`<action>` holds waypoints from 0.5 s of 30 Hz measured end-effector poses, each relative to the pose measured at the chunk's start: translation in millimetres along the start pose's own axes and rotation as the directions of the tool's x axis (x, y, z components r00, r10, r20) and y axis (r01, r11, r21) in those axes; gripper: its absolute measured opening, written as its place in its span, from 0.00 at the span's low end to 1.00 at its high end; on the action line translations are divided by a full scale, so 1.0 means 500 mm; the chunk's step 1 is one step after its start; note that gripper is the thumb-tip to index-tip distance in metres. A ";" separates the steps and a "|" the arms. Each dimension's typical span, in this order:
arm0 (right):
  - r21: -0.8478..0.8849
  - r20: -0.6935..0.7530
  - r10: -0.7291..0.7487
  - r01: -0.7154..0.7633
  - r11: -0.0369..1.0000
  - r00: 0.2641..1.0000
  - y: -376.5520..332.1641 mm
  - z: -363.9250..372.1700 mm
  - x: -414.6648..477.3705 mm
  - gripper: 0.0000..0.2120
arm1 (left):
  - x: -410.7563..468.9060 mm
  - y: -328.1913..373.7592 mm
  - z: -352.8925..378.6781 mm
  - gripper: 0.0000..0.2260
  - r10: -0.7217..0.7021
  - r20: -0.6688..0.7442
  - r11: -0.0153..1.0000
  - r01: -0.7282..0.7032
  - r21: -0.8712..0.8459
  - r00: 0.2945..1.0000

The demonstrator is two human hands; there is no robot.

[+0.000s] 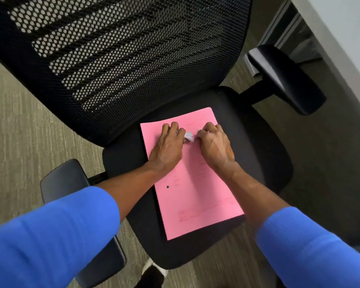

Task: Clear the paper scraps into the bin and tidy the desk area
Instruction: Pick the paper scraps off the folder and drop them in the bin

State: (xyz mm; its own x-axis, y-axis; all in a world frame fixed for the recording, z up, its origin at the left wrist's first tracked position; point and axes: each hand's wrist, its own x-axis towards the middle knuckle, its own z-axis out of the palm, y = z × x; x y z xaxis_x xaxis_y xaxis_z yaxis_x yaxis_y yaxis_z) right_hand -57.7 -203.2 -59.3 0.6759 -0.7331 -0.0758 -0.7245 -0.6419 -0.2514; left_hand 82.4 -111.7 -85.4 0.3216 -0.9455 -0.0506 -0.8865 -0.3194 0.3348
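A pink sheet of paper (pixel 197 194) lies flat on the black seat of an office chair (pixel 258 146). Near its far end sits a small heap of white paper scraps (pixel 189 137). My left hand (pixel 168 146) and my right hand (pixel 214 146) rest palm down on the pink sheet, one on each side of the scraps. Their fingers curl in around the heap and touch it. Part of the scraps is hidden under my fingers. Both forearms wear blue sleeves.
The chair's mesh backrest (pixel 121 55) rises at the far side, with armrests at left (pixel 71 183) and right (pixel 285 77). Grey-green carpet (pixel 19 132) surrounds the chair. A pale desk edge (pixel 341 38) runs along the upper right. No bin is in view.
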 end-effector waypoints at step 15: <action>0.627 -0.045 0.634 -0.472 0.619 0.772 0.118 -0.024 -0.264 0.07 | -0.120 0.221 0.033 0.08 0.111 -0.023 0.978 -0.113 -0.174 0.994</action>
State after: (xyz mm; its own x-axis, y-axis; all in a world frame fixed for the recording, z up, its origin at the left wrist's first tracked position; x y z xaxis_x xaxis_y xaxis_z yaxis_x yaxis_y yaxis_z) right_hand -191.4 -146.9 -52.6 0.0563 -0.9831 -0.1741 -0.6827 0.0894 -0.7252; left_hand -40.2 -91.3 -61.1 0.2290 -0.9734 0.0082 -0.8456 -0.1947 0.4970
